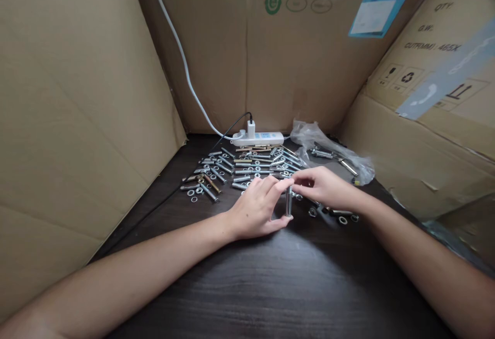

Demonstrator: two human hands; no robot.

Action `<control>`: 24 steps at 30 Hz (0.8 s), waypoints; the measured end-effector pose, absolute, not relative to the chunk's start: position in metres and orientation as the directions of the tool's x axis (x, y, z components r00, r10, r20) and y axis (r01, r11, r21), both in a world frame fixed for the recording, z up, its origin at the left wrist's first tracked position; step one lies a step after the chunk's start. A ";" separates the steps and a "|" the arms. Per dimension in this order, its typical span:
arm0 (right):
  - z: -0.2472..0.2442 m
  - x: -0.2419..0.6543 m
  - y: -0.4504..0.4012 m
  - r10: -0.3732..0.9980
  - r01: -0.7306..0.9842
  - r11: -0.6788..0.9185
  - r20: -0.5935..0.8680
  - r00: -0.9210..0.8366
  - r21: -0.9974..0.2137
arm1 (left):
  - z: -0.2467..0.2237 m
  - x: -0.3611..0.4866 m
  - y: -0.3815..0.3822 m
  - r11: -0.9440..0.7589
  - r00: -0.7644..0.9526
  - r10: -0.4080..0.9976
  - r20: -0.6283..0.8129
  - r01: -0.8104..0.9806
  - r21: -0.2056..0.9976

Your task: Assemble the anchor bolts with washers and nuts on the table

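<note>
So I've got the dark tabletop (255, 287) up to the cardboard walls (216, 50), a crumpled plastic bag (328, 145) toward the back right, loose bolts (253, 166) in rows, and my left hand (259, 207) pinching one upright bolt (289, 202) just above the table, fingers on top, thumb underneath. My right hand (323, 187) has its fingertips at that bolt's top end, can't tell if they're gripping anything. It's probably stiff, fairly heavy and a bit slick, nothing fragile, so I'd grab it by the ends or mid-shank.
</note>
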State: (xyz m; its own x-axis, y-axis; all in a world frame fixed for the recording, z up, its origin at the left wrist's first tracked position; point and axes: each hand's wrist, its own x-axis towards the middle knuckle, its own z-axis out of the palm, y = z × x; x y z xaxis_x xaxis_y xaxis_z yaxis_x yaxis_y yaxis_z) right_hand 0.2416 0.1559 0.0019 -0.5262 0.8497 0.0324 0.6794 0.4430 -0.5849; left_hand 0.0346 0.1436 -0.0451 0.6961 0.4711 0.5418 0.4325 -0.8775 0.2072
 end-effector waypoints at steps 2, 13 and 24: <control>0.008 0.247 0.158 0.855 0.604 0.376 0.011 -0.518 -0.703 | -0.045 0.035 0.144 -0.864 0.694 0.497 0.521 0.452 0.222; 0.010 0.244 0.156 0.877 0.475 0.199 -0.061 -0.477 -0.858 | -0.043 0.036 0.144 -0.840 0.689 0.540 0.484 0.478 0.258; 0.009 0.240 0.155 0.871 0.458 0.266 0.008 -0.491 -0.848 | -0.043 0.035 0.144 -0.830 0.675 0.550 0.491 0.381 0.407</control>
